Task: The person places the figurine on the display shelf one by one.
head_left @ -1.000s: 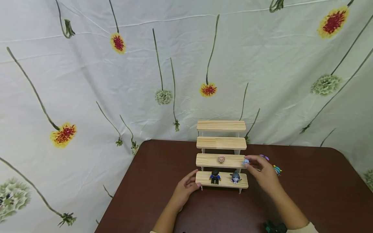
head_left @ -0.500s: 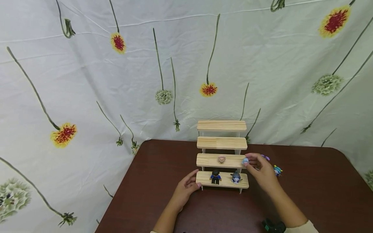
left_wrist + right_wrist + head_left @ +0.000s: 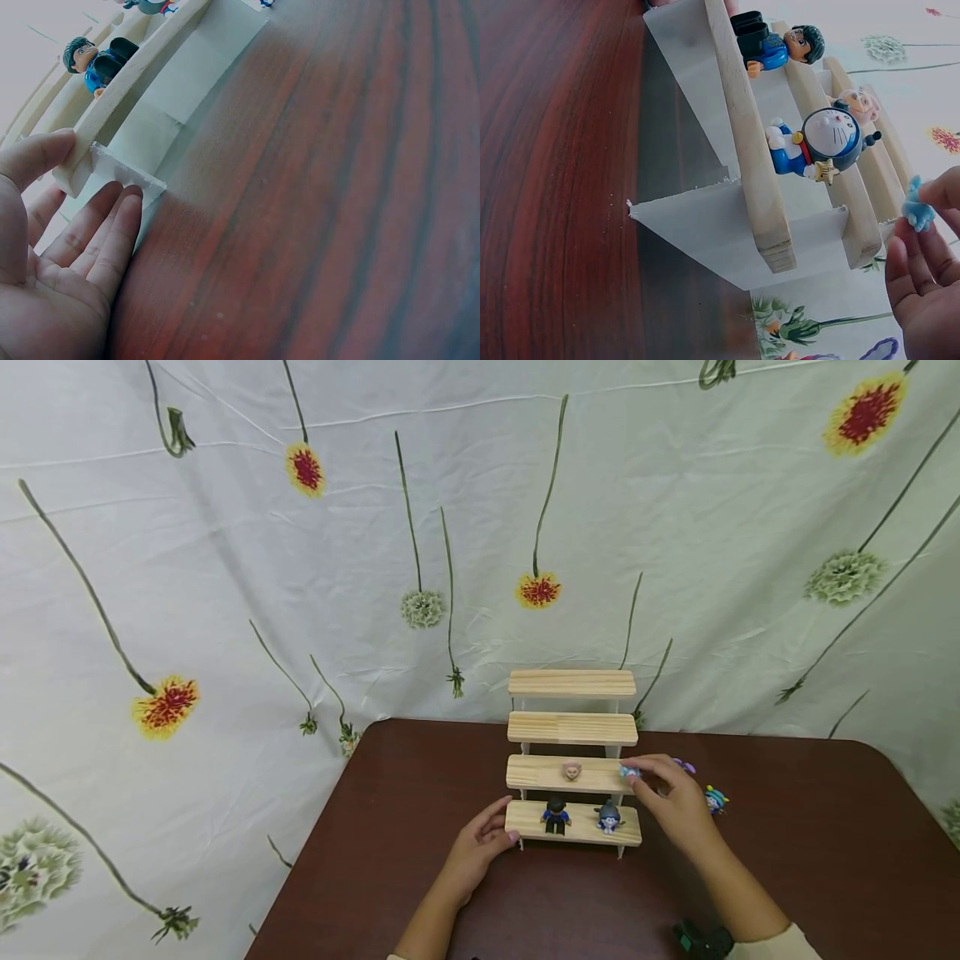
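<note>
We judge the filling of the 4-tier wooden display rack (image 3: 573, 727) to be about half done: 3 figures sit on it, a 4th is in hand at its edge, and 2 more things lie on the desk (image 3: 397, 827). The lowest board bears the black-haired figure in blue (image 3: 556, 816) and, to its right, the Doraemon figure in a dark hat (image 3: 609, 817); the pink-capped head (image 3: 572, 771) sits midway along the 2nd board. What seems left is to release the small light-blue figure (image 3: 916, 214), then deal with the blue figure with yellow horns (image 3: 715, 799) and the purple piece (image 3: 686, 766), partly hidden behind the right hand (image 3: 677, 806). That hand comes in from the lower right, its fingers narrowed in a pinch on the light-blue figure at the right end of the 2nd board; we cannot tell whether the figure touches the wood. The left hand (image 3: 474, 850) reaches up from below, thumb and fingers gripping across the left end of the lowest board, its other fingers extended below beside the clear support (image 3: 135, 171), which we take as steadying the rack.
</note>
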Demonstrator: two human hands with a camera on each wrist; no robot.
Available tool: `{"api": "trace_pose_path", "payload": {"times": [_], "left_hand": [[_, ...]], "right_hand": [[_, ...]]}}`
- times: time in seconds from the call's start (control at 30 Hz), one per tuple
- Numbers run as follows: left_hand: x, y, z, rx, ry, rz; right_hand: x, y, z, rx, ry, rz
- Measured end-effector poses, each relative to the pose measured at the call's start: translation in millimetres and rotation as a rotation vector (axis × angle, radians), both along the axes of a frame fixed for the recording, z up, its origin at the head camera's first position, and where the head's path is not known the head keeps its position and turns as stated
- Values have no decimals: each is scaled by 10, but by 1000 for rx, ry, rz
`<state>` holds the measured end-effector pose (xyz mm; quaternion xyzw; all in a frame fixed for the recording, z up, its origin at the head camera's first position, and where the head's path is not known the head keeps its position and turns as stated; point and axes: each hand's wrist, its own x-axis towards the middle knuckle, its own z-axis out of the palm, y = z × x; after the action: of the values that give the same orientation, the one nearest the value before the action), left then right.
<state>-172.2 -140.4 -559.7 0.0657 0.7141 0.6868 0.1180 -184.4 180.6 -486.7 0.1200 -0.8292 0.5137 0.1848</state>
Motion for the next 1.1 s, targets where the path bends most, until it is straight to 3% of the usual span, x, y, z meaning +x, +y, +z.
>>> {"api": "trace_pose_path", "payload": {"times": [0.43,0.8,1.1], "left_hand": [[1,3,0,3,-2,2],[0,-1,1,9,16,-8],[2,3,3,19,14,-7]], "right_hand": [[-55,-5,28,-71,-50,33],[-70,-39,25,144,50,-47],[-107,-50,-4,158,79,-35]]}}
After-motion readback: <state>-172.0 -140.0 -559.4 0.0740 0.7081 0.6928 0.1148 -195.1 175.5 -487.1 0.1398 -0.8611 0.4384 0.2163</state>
